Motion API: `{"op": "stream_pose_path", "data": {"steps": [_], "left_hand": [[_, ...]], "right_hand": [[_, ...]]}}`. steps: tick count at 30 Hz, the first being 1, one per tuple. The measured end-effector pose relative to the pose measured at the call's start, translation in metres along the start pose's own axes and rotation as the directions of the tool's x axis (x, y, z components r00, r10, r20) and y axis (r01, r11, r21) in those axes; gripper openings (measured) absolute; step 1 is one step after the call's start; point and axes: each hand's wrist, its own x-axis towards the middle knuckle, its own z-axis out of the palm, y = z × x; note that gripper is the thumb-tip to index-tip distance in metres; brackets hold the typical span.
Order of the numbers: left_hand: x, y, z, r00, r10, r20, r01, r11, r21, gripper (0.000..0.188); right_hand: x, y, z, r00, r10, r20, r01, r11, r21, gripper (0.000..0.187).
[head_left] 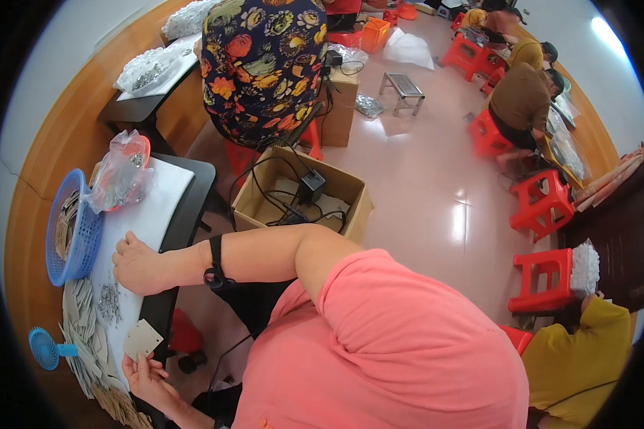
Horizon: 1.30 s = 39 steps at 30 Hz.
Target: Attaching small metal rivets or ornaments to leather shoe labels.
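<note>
My left hand (147, 375) pinches a beige card (143, 338) with small holes in it, over the near edge of the table. My right hand (139, 266), with a black watch (215, 268) on the wrist, rests on the white table covering (166, 193). Its fingers are curled, and whatever may be in them is hidden. Beside that hand lies a small heap of silvery metal pieces (110, 304). Many beige cards (86, 336) lie piled along the far side of the table.
A blue basket (86, 239) holds more cards. Near it is a red bowl (139, 146) with a plastic bag (118, 179). A small blue fan (43, 348) stands by the wall. An open carton (354, 204) with cables is behind the table; a co-worker in a floral top (265, 64) sits beyond.
</note>
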Motion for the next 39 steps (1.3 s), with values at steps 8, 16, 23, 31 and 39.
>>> {"op": "stream_pose_path", "data": {"steps": [8,16,23,31,39], "left_hand": [[0.007,0.000,0.003,0.999,-0.007,0.035,0.006,1.000,0.027,0.033],[-0.021,0.028,0.013,0.955,-0.117,-0.273,0.098,0.992,-0.082,0.032],[-0.005,0.027,0.029,0.994,-0.110,-0.004,0.107,0.970,-0.217,0.028],[-0.012,0.020,0.014,0.994,-0.113,-0.012,0.103,0.943,-0.316,0.022],[-0.009,0.023,0.018,0.991,-0.131,-0.032,0.113,0.938,-0.326,0.017]], "right_hand": [[-0.001,0.006,-0.014,0.997,0.002,-0.075,0.003,0.998,0.063,0.020],[0.020,-0.056,-0.014,0.999,-0.027,-0.022,0.032,0.960,0.280,0.019],[-0.001,-0.040,-0.037,0.993,-0.092,-0.078,0.120,0.750,0.650,0.011],[-0.003,-0.079,-0.031,0.979,-0.188,-0.078,0.201,0.827,0.525,0.007],[-0.002,-0.088,-0.022,0.915,-0.307,-0.261,0.390,0.837,0.383,0.012]]}}
